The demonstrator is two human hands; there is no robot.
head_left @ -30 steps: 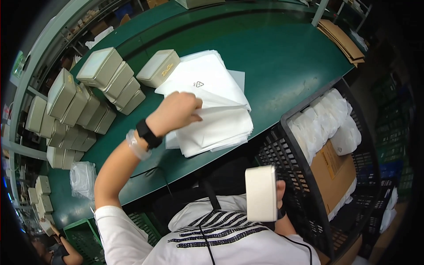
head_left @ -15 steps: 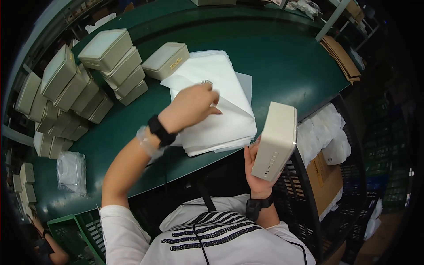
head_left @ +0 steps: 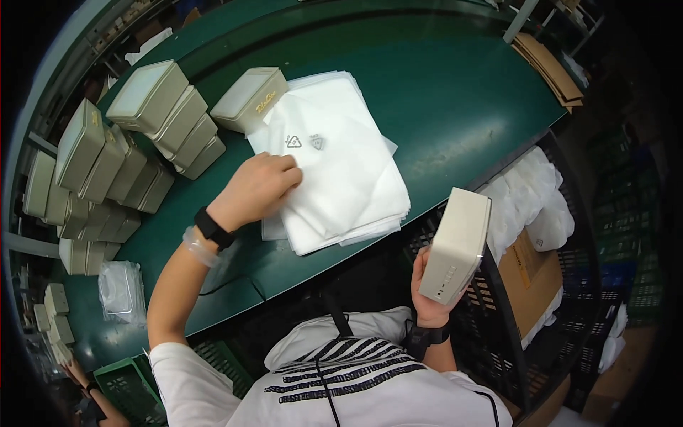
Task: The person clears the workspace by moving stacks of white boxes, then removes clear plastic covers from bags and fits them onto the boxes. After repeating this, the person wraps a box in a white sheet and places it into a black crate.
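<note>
My left hand (head_left: 260, 185), with its fingers closed, pinches the left edge of the top white bag (head_left: 341, 171) on a stack of thin white bags on the green table. Printed recycling triangles show on the top bag, above my fingers. My right hand (head_left: 435, 300) is wrapped round a cream box-shaped device (head_left: 459, 238), held tilted off the table's near edge. A row of small ports shows on its lower side. Another cream device (head_left: 250, 98), with gold lettering on its side, stands against the stack's far left corner.
Stacked cream devices (head_left: 153, 107) fill the table's left side. A clear-wrapped packet (head_left: 121, 293) lies near the front left. At right, a black crate (head_left: 509, 341) holds white-wrapped items (head_left: 523, 188) and cardboard. Flat cardboard (head_left: 544, 67) lies at the far right edge. Another person's hand (head_left: 75, 370) shows lower left.
My left hand has moved left across the stack, pulling at the top bag. The device in my right hand has shifted slightly right and down in view.
</note>
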